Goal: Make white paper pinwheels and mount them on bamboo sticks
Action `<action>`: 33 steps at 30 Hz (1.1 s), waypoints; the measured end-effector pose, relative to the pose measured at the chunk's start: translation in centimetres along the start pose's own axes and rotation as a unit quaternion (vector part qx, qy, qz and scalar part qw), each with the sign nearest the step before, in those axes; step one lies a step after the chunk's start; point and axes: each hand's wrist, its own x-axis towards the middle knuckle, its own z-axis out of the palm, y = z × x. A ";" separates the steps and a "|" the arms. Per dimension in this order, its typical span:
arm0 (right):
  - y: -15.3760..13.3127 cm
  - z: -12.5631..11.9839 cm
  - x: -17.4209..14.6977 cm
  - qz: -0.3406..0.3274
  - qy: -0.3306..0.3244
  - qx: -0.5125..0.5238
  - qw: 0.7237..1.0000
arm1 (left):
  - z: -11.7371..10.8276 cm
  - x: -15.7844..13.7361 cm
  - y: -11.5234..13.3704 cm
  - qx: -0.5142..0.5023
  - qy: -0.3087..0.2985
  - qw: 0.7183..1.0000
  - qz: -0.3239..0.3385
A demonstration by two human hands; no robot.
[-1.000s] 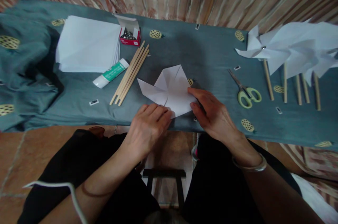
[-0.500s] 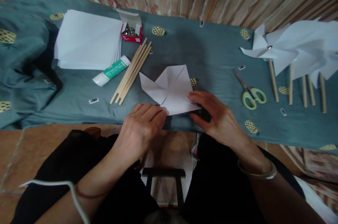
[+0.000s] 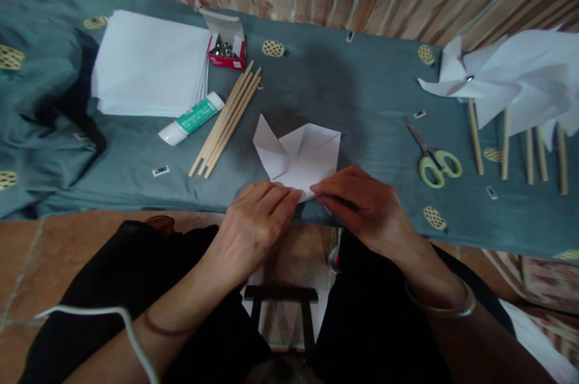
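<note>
A white paper pinwheel piece (image 3: 310, 158), cut and partly folded, lies near the front edge of the table, one flap standing up at its left. My left hand (image 3: 262, 215) is closed on its near edge, thumb and fingers pinching the paper. Close beside it, my right hand (image 3: 366, 203) pinches the same near edge from the right, fingertips together. The fingers cover part of that edge. Left of the paper lie several wooden sticks (image 3: 228, 122). Green-handled scissors (image 3: 432, 155) rest to the right.
A glue stick (image 3: 192, 119) lies beside a stack of white paper (image 3: 151, 64). Behind the sticks, an open red box (image 3: 227, 58) holds shiny metal pieces. Finished white pinwheels (image 3: 493, 82) on sticks lie at the right. The tablecloth (image 3: 126, 182) bunches up at the left.
The paper has turned a little and shifted right. My right hand has moved left from the paper's right corner to its near edge, close to my left hand.
</note>
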 end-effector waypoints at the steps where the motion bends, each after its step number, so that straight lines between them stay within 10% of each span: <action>1: 0.0 0.2 0.1 0.012 0.008 0.005 1.000 | 0.1 -0.1 0.1 0.000 0.001 1.000 0.002; 9: 0.0 2.1 1.4 0.120 0.077 0.040 0.989 | 0.0 -0.5 0.3 -0.042 -0.002 0.999 0.013; 33: 0.0 3.2 1.6 0.010 0.082 -0.133 0.988 | 0.6 -0.3 -0.3 -0.076 0.028 0.994 -0.070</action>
